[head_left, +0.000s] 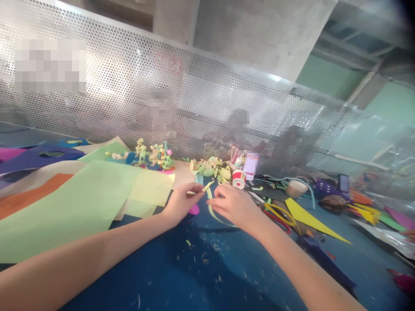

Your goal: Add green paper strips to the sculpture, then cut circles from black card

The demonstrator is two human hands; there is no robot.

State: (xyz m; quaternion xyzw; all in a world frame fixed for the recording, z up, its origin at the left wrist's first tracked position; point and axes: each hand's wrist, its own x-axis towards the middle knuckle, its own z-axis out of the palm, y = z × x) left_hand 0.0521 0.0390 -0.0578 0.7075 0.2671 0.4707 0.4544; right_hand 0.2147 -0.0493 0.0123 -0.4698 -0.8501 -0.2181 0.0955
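Observation:
My left hand (185, 198) is closed, its thumb and fingers pinching a small yellow paper piece (208, 186). From near that piece a pale yellow-green paper strip (212, 214) curves down and right under my right hand (234, 204). The fingers of that hand are bent, with a gap between thumb and forefinger, and their tips lie at the strip's edge. Whether they touch the strip is unclear. A bright pink paper oval (194, 209) lies beside my left fingertips. Just beyond both hands is a heap of pale green and yellow paper pieces (210, 167).
Large pale green sheets (74, 203) cover the left side. Small paper figures (154, 155) stand behind. A red and white cup (239, 179), yellow-handled scissors (283, 216) and a yellow paper triangle (313, 220) lie right. Paper scraps dot the blue table (181, 280). A perforated metal screen (123, 86) stands behind.

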